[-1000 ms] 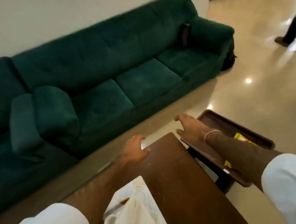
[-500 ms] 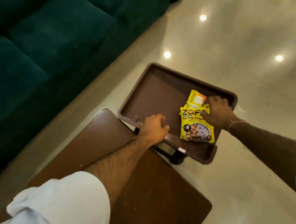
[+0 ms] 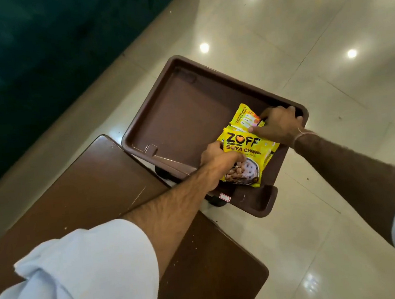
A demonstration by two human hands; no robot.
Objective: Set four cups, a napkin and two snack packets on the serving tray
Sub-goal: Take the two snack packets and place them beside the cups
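Note:
A dark brown serving tray (image 3: 178, 117) sits low beside the wooden table. Two yellow snack packets lie in its near right corner. The front packet (image 3: 248, 153) overlaps the back packet (image 3: 245, 117). My left hand (image 3: 217, 159) grips the left edge of the front packet. At the tray's right rim, my right hand (image 3: 277, 126) presses its fingers on the upper edges of both packets. Cups and napkin are out of view.
A brown wooden table (image 3: 93, 192) lies under my left forearm, touching the tray's near rim. A dark green sofa (image 3: 23, 58) fills the upper left. Glossy cream floor tiles (image 3: 302, 41) surround the tray on the right.
The view swung from the sofa down to the tray. My left hand moved from the tray's near rim onto the front packet. My right hand stays on the packets.

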